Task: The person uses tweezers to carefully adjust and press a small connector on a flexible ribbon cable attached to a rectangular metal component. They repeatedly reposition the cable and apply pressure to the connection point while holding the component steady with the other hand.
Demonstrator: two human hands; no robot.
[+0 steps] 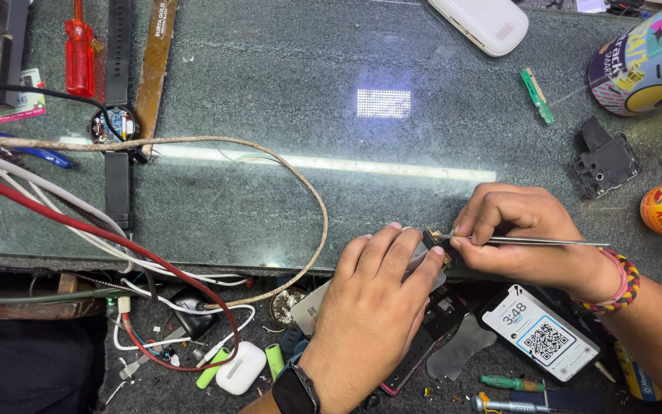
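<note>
My left hand (373, 307) presses a small dark part (432, 239) against the front edge of the glass-topped bench (270, 84), fingers closed over it. My right hand (526, 230) pinches thin metal tweezers (545, 242), whose tips touch that part at its gold-coloured end. A black watch sits on my left wrist and a woven bracelet on my right wrist. The part is mostly hidden under my fingers.
A smartphone (539, 332) with a lit screen lies below my right hand. An opened watch (113, 124), a red screwdriver (79, 54), cables (116, 245), a white device (483, 21), a green circuit strip (536, 93), a black plastic piece (605, 159), colourful cans (649, 61), an earbud case (241, 366) surround.
</note>
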